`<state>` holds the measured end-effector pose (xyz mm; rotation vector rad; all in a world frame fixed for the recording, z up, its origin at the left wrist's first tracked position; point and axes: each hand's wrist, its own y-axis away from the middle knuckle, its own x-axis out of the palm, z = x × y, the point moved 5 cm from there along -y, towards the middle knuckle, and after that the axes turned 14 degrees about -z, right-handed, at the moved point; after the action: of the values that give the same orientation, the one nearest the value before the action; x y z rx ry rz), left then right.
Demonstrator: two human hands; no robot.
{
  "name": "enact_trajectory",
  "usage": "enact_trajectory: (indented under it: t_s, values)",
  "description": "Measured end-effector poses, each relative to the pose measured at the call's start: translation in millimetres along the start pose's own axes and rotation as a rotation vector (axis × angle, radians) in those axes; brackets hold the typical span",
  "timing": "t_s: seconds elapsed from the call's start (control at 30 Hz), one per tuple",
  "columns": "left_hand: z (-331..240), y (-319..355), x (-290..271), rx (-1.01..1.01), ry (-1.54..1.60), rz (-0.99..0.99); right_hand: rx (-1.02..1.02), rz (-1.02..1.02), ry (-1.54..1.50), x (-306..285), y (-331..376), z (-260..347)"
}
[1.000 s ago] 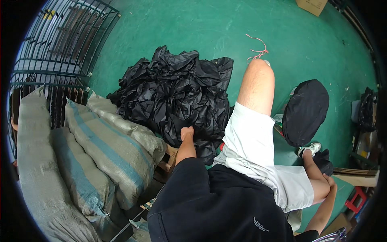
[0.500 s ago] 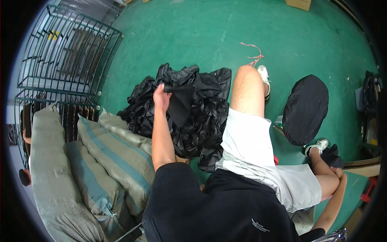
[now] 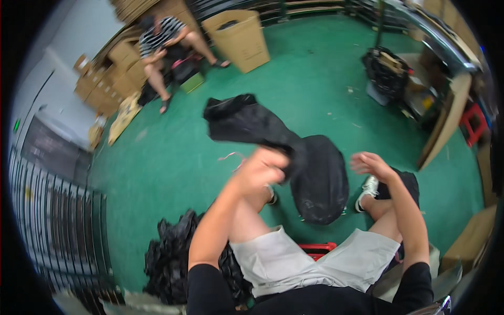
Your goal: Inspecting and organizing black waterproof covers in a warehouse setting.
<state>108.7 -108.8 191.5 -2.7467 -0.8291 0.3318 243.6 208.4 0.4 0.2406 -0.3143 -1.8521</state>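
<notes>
Along the left edge of the green painted floor (image 3: 163, 173), a dark metal barred rack (image 3: 58, 226), well apart from both hands. Toward the lower left corner of the floor, a heap of crumpled, thin black fabric (image 3: 170, 262), near the left leg (image 3: 254, 223); could catch underfoot, being loose and so close to the leg. Farther right, the left hand (image 3: 262, 168), blurred, with fingers apparently together and clamped on one end of a long, limp black cloth piece (image 3: 247, 123). Over the middle of the floor, in the air and away from every edge, with the far end free. Could slip loose because of the hold at one end only; could also fold over or twist for lack of a second hold. Just right of that, a rounded, oval black cloth-covered bundle (image 3: 321, 189), near the floor's middle. Impossible to tell whether touching the limp cloth or merely overlapped in view; could tip or shift if struck by the free end. Next, the right hand (image 3: 371, 164), raised and apart from both, fingers loosely bent and close together around nothing. Could close on air, because of the gap to the cloth. Toward the right edge, a brown cardboard box (image 3: 470, 236), out of the way.
</notes>
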Motion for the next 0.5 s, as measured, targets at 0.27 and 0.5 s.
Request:
enact_trajectory:
  t_s: [0.27, 0.5]
  values:
    - [126.0, -53.5, 192.3, 0.385, -0.393, 0.500, 0.338, 0.011, -1.065, 57.7, -63.9, 15.1]
    - [123.6, -94.0, 157.3, 0.465, -0.404, 0.299, 0.069, -0.372, -0.371, 19.0, -99.9, 18.7]
